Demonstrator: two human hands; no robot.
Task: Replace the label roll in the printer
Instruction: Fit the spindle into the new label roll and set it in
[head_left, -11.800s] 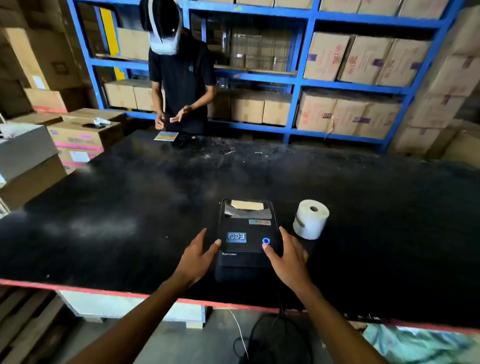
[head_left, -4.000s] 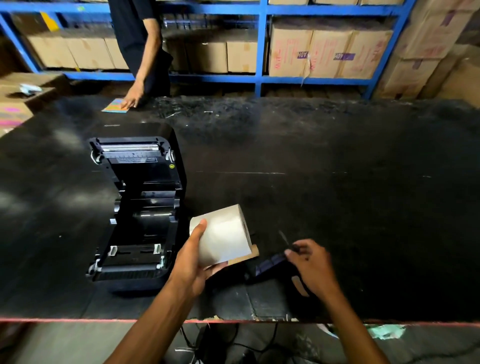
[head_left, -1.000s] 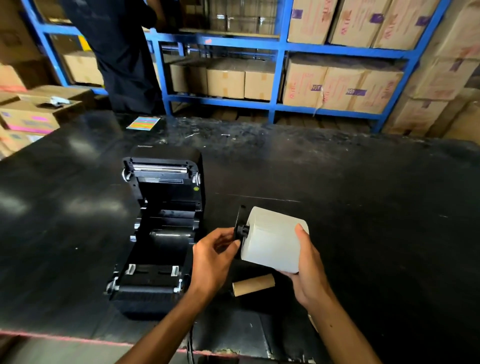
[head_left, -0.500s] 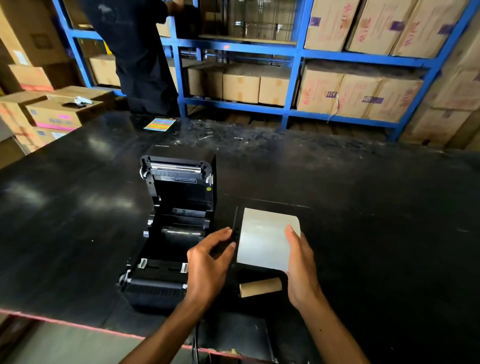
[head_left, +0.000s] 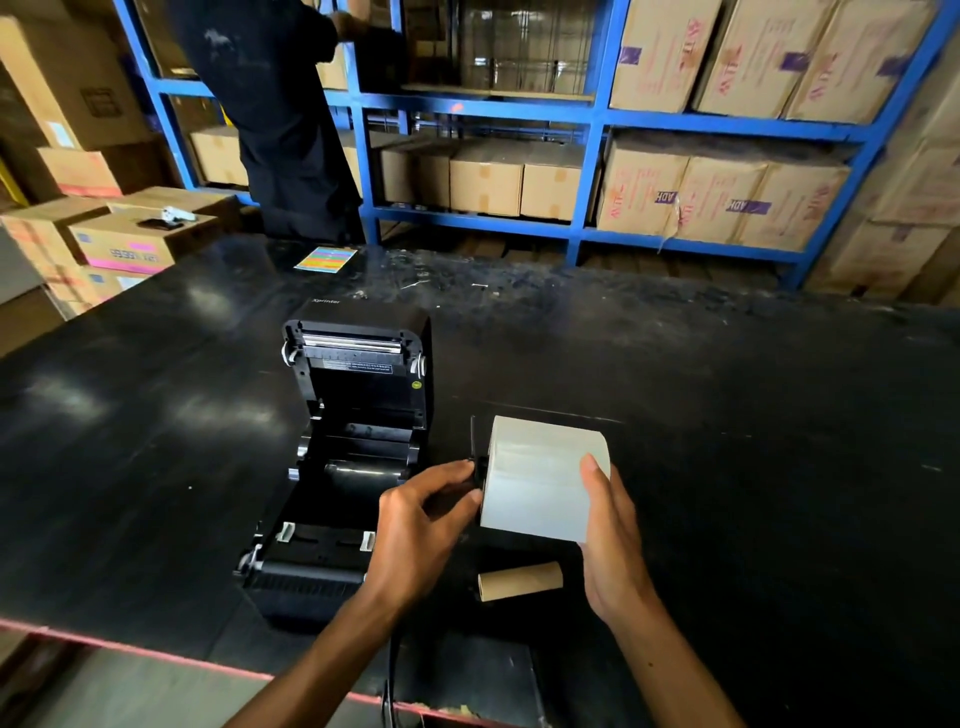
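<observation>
Label roll (head_left: 540, 478) in right grip (head_left: 613, 535) | left grip (head_left: 421, 525) pinches, seemingly, black spindle (head_left: 475, 457) | printer (head_left: 348, 447) open

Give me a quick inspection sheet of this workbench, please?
Surface: black table, dusty at the far side.
Job's things: printer open, bay empty; label roll on a black spindle; empty cardboard core lying by it.
Clutter: coloured card.
Hands: right hand holds the roll; left hand pinches the spindle.
Cables: black cable below the table edge.
Surroundings: blue shelving with cartons; a person there.
</observation>
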